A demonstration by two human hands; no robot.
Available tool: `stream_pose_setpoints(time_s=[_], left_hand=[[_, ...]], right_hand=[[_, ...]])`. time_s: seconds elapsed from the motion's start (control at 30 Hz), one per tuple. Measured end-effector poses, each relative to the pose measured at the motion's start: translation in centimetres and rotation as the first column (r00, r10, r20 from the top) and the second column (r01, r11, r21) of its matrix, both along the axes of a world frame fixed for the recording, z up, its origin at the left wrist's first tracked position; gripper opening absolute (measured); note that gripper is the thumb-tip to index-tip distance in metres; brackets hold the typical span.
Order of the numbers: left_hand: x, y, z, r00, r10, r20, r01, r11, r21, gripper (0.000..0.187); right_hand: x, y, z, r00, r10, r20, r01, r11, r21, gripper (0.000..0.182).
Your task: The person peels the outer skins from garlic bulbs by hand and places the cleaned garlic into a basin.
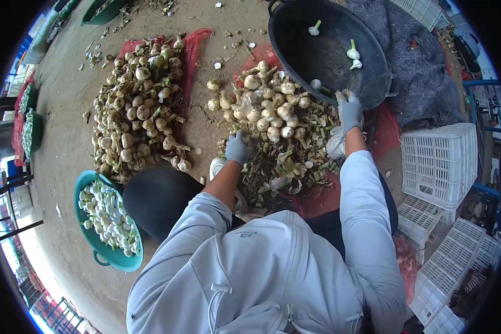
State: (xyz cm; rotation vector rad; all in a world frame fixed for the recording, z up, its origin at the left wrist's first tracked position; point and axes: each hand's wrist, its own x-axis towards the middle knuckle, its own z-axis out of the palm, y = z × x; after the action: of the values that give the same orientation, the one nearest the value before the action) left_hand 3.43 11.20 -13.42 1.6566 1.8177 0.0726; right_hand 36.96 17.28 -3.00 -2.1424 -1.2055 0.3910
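My left hand, in a grey glove, is at the near-left edge of a pile of untrimmed garlic bulbs. Its fingers look spread toward the pile, with nothing visible in them. At the near rim of a large black tub, my gloved right hand has its fingers apart. Just left of those fingers, a white garlic bulb with a dark green stem lies inside the tub. Several trimmed bulbs, one a garlic bulb with a short green stem, rest farther in. Cut stalks and peelings cover the ground between my hands.
A longer heap of garlic lies on red netting to the left. Beside my left knee stands a green basin of trimmed garlic. White plastic crates are on the right, below a dark cloth.
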Motion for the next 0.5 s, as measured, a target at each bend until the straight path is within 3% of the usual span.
stream_pose_setpoints(time_s=[0.03, 0.13, 0.2, 0.23, 0.27, 0.3, 0.33, 0.37, 0.4, 0.43, 0.5], left_hand=[[-0.1, 0.1, -0.6, 1.0, -0.002, -0.01, 0.002, 0.999, 0.037, 0.045], [-0.7, -0.2, -2.1, 1.0, 0.003, 0.021, -0.005, 0.995, 0.099, 0.046], [-0.9, -0.2, -3.2, 0.885, 0.302, 0.355, -0.304, 0.951, -0.052, 0.048], [-0.8, -0.5, -1.3, 0.889, 0.271, 0.37, -0.298, 0.954, 0.018, 0.051], [-0.4, -0.7, -0.4, 0.859, 0.219, 0.463, -0.289, 0.953, 0.086, 0.05], [0.1, -0.9, 0.6, 0.822, 0.157, 0.548, -0.286, 0.945, 0.157, 0.049], [0.7, -1.2, 4.3, 0.753, 0.066, 0.654, -0.24, 0.954, 0.18, 0.05], [1.1, -1.7, 6.6, 0.76, -0.033, 0.649, -0.156, 0.96, 0.232, 0.051], [1.2, -2.1, 8.3, 0.691, -0.186, 0.699, -0.07, 0.945, 0.32, 0.055], [1.1, -2.9, 10.9, 0.706, -0.245, 0.665, -0.008, 0.936, 0.352, 0.063], [0.5, -4.7, 14.4, 0.683, -0.335, 0.649, 0.12, 0.928, 0.353, 0.073]], right_hand=[[-2.1, -1.3, 2.0, 0.992, -0.013, -0.124, 0.021, 0.998, 0.064, 0.034], [-5.7, -4.9, 0.2, 0.889, 0.098, -0.446, -0.018, 0.983, 0.18, 0.021], [-9.2, -7.8, 0.2, 0.897, 0.188, -0.399, -0.122, 0.975, 0.184, 0.019], [-11.3, -9.3, 2.8, 0.884, 0.193, -0.425, -0.186, 0.981, 0.057, 0.019], [-12.6, -10.4, 3.0, 0.799, 0.168, -0.578, -0.208, 0.978, -0.002, 0.018], [-13.3, -11.4, 2.0, 0.899, 0.287, -0.33, -0.294, 0.955, 0.029, 0.021], [-13.3, -12.1, -1.6, 0.888, 0.282, -0.364, -0.283, 0.958, 0.053, 0.023], [-13.8, -12.5, -1.2, 0.877, 0.309, -0.367, -0.304, 0.95, 0.073, 0.025], [-14.3, -13.0, -0.5, 0.867, 0.334, -0.369, -0.325, 0.942, 0.09, 0.029], [-15.4, -13.4, 2.6, 0.889, 0.33, -0.318, -0.331, 0.942, 0.055, 0.03], [-16.3, -13.8, 3.4, 0.857, 0.394, -0.332, -0.382, 0.918, 0.102, 0.028]])
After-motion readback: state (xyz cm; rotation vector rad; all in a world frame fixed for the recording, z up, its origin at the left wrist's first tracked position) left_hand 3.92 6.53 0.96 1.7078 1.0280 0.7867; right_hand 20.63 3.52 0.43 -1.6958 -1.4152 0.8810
